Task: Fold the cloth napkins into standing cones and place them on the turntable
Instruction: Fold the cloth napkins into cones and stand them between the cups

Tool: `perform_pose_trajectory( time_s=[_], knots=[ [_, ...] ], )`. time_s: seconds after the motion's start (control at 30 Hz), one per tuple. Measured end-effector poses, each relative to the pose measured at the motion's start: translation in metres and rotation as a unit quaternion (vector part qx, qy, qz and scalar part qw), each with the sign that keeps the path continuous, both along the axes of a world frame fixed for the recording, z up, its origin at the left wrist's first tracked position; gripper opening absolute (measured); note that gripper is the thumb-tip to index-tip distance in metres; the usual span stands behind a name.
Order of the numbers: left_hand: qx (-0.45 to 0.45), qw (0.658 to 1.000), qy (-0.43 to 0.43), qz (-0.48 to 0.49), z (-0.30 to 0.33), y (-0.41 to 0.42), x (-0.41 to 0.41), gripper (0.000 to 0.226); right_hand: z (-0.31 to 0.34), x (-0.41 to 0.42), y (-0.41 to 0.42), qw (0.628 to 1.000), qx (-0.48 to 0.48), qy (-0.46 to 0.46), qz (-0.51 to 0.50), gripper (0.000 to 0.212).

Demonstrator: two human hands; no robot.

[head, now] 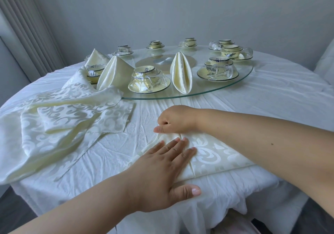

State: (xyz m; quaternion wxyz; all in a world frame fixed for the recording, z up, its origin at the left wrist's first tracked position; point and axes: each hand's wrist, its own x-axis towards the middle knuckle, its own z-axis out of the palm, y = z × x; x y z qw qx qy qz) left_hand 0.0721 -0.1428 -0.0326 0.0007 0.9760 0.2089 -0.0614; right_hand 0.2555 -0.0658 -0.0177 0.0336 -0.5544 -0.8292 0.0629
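Nearest the camera, the left hand (pixel 160 176) lies flat on a partly folded napkin (pixel 213 154) at the front edge of the worktop (pixel 271 96), its fingers (pixel 180 144) straight and slightly spread, the thumb at the napkin's near fold. Just beyond it, the right hand (pixel 176 119) has its fingers curled, pinching the far tip of the same napkin against the white tablecloth. The napkin lies between and under both hands, with a crease running down its middle.

To the left, a loose pile of unfolded patterned napkins (pixel 72 118) spreads over the cloth and hangs off the worktop's edge, well apart from the hands.

Farther back stands the glass turntable (pixel 242 79). On it, near its front rim, a plate holds stacked bowls with a clear glass cup (pixel 150 81). Beside that plate, on the right, a folded napkin (pixel 181 74) stands upright; on the left stands a cone-shaped napkin (pixel 115 72), with another cone (pixel 95 57) behind it. More plates bearing bowls and glass cups (pixel 217 69) ring the far side of the turntable.
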Motion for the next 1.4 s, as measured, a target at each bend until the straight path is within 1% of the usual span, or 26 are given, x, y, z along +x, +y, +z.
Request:
perform_pose_trajectory(
  time_s=[0.1, 0.17, 0.27, 0.33, 0.4, 0.47, 0.53, 0.63, 0.7, 0.77, 0.83, 0.9, 0.97, 1.07, 1.17, 1.27, 1.33, 1.4],
  knots=[
    [-0.002, 1.0, -0.002, 0.0, 0.0, 0.0, 0.0, 0.087, 0.004, -0.001, -0.002, 1.0, -0.013, 0.005, -0.003, 0.045],
    [-0.003, 1.0, 0.004, 0.001, 0.001, -0.001, 0.0, 0.087, 0.005, -0.001, -0.002, 1.0, -0.019, 0.013, -0.007, 0.048],
    [-0.008, 1.0, 0.003, 0.0, 0.004, 0.001, 0.0, 0.087, 0.001, -0.001, 0.001, 0.999, 0.026, 0.026, -0.018, 0.053],
    [-0.01, 1.0, 0.0, -0.001, 0.008, 0.004, 0.0, 0.086, -0.002, 0.0, 0.005, 0.997, 0.061, 0.052, 0.002, 0.052],
    [-0.014, 1.0, 0.003, 0.002, 0.012, 0.007, 0.001, 0.087, -0.003, 0.003, 0.009, 0.994, 0.04, 0.097, -0.002, 0.052],
    [-0.016, 1.0, 0.005, 0.004, 0.014, 0.007, 0.001, 0.088, -0.004, 0.005, 0.012, 0.993, -0.003, 0.116, -0.019, 0.054],
    [-0.006, 1.0, 0.003, 0.007, 0.014, 0.003, 0.002, 0.089, -0.007, 0.005, 0.014, 0.996, -0.012, 0.088, -0.03, 0.053],
    [-0.005, 1.0, -0.011, 0.012, 0.011, -0.004, 0.004, 0.09, -0.01, 0.003, 0.016, 0.999, 0.005, 0.033, -0.043, 0.052],
    [-0.02, 1.0, -0.007, 0.016, 0.007, -0.009, 0.005, 0.09, -0.008, 0.001, 0.014, 0.999, 0.011, 0.028, -0.042, 0.045],
    [-0.013, 1.0, -0.002, 0.014, 0.003, -0.011, 0.004, 0.092, -0.004, 0.0, 0.013, 0.999, 0.001, 0.023, -0.035, 0.042],
    [-0.01, 1.0, 0.001, 0.012, 0.002, -0.01, 0.004, 0.092, 0.0, -0.001, 0.011, 0.999, -0.015, 0.0, -0.03, 0.049],
    [-0.017, 1.0, -0.002, 0.008, 0.005, -0.008, 0.004, 0.091, 0.004, 0.001, 0.01, 0.999, -0.011, -0.021, -0.038, 0.055],
    [-0.021, 1.0, -0.015, 0.0, 0.009, -0.003, 0.005, 0.091, 0.008, 0.005, 0.009, 0.998, -0.001, -0.02, -0.067, 0.056],
    [-0.024, 0.999, -0.041, -0.004, 0.015, 0.006, 0.009, 0.091, 0.011, 0.023, 0.002, 0.983, 0.023, -0.002, -0.183, 0.056],
    [-0.021, 0.997, -0.07, -0.017, 0.016, 0.009, 0.014, 0.086, 0.009, 0.052, -0.016, 0.946, 0.031, -0.013, -0.324, 0.055],
    [-0.035, 0.995, -0.091, -0.033, 0.013, 0.007, 0.017, 0.083, 0.003, 0.075, -0.043, 0.902, -0.015, -0.039, -0.431, 0.054],
    [-0.055, 0.993, -0.101, -0.031, 0.011, 0.006, 0.02, 0.081, -0.003, 0.081, -0.06, 0.893, -0.019, -0.034, -0.449, 0.055],
    [-0.06, 0.991, -0.118, -0.03, 0.009, 0.007, 0.02, 0.078, -0.005, 0.082, -0.071, 0.898, 0.005, -0.014, -0.44, 0.058]
  ],
)
